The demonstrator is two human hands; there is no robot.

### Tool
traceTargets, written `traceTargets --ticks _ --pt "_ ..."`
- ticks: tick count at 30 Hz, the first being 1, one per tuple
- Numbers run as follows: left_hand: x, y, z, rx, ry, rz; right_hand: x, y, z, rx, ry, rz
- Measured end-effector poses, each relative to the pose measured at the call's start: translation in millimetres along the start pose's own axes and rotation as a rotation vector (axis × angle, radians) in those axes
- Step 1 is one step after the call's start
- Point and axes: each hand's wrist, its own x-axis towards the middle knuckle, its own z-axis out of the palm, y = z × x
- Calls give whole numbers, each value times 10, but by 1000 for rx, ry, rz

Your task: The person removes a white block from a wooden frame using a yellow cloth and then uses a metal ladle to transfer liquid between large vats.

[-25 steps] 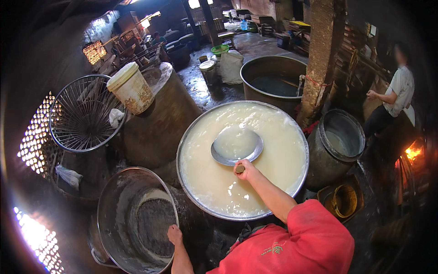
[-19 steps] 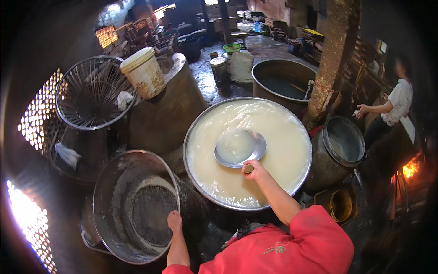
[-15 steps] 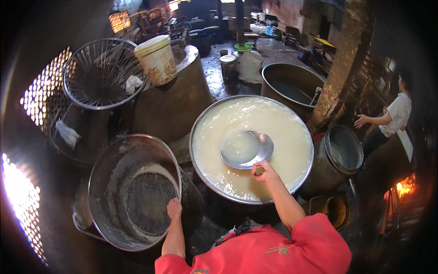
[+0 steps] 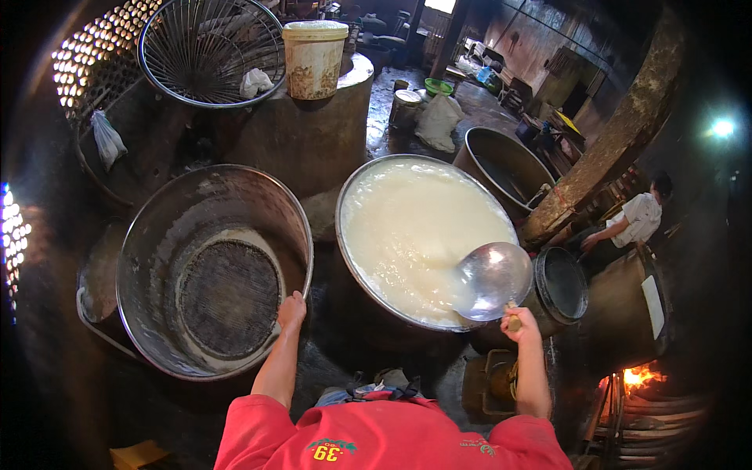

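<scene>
My right hand (image 4: 521, 323) is closed round the short wooden handle of a wide, round metal ladle (image 4: 497, 274). The ladle tilts over the near right rim of a large metal vat, its left edge at the surface of milky liquid (image 4: 419, 227). Beside the vat on the left, a big metal pot (image 4: 305, 223) leans with its mouth toward me. Fingers of my left hand (image 4: 292, 309) are closed on its right rim. A dark, rough round patch with a pale ring shows at the pot's bottom.
Behind the pot stand a slatted round basket (image 4: 211, 47) and a stained white bucket (image 4: 313, 59) on a ledge. To the right are a slanting post (image 4: 619, 133), smaller vats (image 4: 564, 283), a fire (image 4: 638, 377) and a person in a pale shirt (image 4: 638, 219).
The ladle has moved from the middle of the milky liquid to the vat's right rim and now tips leftward, no longer holding a visible pool. My left hand stays on the pot's rim.
</scene>
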Motion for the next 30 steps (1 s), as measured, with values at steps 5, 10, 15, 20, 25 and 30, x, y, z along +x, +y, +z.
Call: traceTargets --ticks 5,10,15,20,25,30 --pt "-62 -10 6 91 49 127 -241 -545 -60 -244 362 -485" --pt "178 -213 205 117 128 143 -331 -950 307 -235 506 -961" --pt "196 -177 194 120 164 153 -179 -829 812 109 14 -891" --pt "-113 137 9 41 199 95 761 24 1099 87 -81 -499" --pt "-32 -64 80 88 227 80 829 921 1813 399 -585 141" --pt "-27 -100 118 21 314 165 407 1703 2414 599 -814 691"
